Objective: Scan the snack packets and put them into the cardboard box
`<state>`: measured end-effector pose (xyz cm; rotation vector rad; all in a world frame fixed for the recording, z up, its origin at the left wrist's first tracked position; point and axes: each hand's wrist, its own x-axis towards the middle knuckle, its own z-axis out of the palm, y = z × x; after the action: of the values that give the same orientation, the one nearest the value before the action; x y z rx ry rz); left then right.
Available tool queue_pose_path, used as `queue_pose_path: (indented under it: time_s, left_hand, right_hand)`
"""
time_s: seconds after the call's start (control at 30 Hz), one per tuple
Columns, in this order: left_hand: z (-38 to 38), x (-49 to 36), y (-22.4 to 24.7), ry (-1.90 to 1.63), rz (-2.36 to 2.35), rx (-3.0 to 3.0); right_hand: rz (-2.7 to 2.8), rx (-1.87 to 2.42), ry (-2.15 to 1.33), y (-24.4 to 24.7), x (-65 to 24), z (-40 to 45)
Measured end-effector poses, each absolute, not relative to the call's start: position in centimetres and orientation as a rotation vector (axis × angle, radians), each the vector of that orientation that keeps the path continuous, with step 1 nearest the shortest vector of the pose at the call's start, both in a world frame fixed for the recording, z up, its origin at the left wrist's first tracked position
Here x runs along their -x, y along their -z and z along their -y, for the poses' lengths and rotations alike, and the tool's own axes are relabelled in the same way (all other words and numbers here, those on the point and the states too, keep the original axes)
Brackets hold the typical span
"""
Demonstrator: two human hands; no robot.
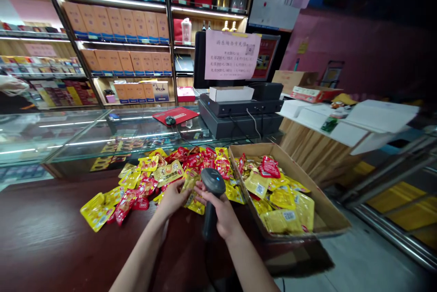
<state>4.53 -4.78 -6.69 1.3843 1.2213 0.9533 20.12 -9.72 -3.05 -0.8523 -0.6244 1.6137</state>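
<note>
Head view: hands (172, 199) partly hide a yellow packet (190, 180) and scanner (213, 181).

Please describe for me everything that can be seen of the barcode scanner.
The barcode scanner is dark grey to black and looks like plastic. A broad, rounded head with a small blue light on top sits on a narrower handle. A thin cable seems to run down from its lower end. It is roughly upright over the dark red table, before the packet pile. The right hand is at its handle, but I cannot tell whether it grips it.
</note>
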Motion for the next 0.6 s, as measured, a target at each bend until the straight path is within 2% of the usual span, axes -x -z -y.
queue_pose_path:
  time_s: [0.2,0.43,0.6]
  left_hand:
    - [5.6,-3.0,6.3,-0.98,-0.993,-1.056]
    - [4.0,-3.2,6.0,-1.059,-0.998,-0.863]
    - [2.9,-3.8,5.4,-1.076,-1.04,-0.795]
  right_hand:
    - [0.753,0.983,-1.621,1.7,-20.7,10.6]
    - [0.88,1.207,-1.773,2.9,-20.5,12.3]
    - [0.949,1.3,-1.759,3.4,-20.3,12.8]
